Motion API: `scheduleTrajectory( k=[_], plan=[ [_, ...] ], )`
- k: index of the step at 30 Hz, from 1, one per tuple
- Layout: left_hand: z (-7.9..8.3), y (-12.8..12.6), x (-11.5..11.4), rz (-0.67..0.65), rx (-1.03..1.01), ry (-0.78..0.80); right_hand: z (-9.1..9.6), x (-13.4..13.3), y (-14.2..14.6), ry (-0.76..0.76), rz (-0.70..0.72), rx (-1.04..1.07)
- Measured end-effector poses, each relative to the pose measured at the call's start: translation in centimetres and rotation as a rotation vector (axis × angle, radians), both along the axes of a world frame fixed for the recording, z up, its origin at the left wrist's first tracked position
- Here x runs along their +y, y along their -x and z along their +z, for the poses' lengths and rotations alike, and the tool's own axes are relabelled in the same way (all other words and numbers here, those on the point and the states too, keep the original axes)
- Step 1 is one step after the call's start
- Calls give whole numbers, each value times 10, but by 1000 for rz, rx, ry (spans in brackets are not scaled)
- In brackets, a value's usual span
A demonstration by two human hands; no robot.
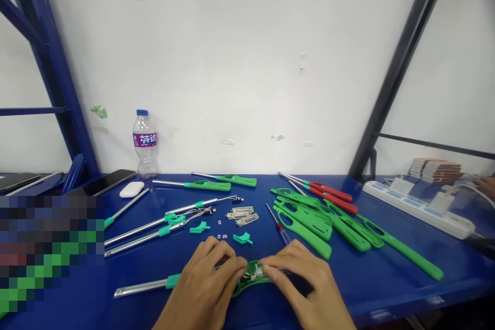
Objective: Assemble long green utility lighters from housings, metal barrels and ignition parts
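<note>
Left hand (204, 281): thumb and forefinger nearly together, pinching at the green half-shell (253, 282) beside a dark inner part.
Right hand (305, 283): thumb and forefinger closed on a clear part (260, 271) at the shell's open side.
Green half-shell: between both hands, near the table front; a metal tube (144, 289) runs out leftward, its dark end marks unreadable.
Inner parts: likely to tip or pop loose if the two hands press unevenly.
Pale bits (219, 236): loose beyond the left knuckles; a careless sweep could scatter them.
Screwdriver (284, 233): near the right hand; a knock might roll it.
Bottle (145, 142): far, by the wall; its purple label reads 芬达 (Fanta).
</note>
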State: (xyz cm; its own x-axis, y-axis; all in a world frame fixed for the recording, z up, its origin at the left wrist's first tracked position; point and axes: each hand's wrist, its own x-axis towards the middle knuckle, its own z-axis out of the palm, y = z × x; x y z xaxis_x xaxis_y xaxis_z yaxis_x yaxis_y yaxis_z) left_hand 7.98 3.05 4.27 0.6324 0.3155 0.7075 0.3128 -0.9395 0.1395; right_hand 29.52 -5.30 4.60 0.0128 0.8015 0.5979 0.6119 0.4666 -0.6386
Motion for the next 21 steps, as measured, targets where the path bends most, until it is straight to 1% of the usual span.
scheduleTrajectory(
  k=[5,8,11,15,21],
  plan=[
    [-1,1,-5,22,23,-18,-4,1,-3,75,9,52],
    [-1,0,-6,23,38,-41,-4,2,-3,60,26,83],
    [0,1,-7,15,63,-16,-5,3,-3,63,36,97],
    [1,2,-8,12,82,-31,-5,3,-2,65,47,77],
    [2,2,-10,9,93,-39,-4,2,-1,35,27,57]
  ],
)
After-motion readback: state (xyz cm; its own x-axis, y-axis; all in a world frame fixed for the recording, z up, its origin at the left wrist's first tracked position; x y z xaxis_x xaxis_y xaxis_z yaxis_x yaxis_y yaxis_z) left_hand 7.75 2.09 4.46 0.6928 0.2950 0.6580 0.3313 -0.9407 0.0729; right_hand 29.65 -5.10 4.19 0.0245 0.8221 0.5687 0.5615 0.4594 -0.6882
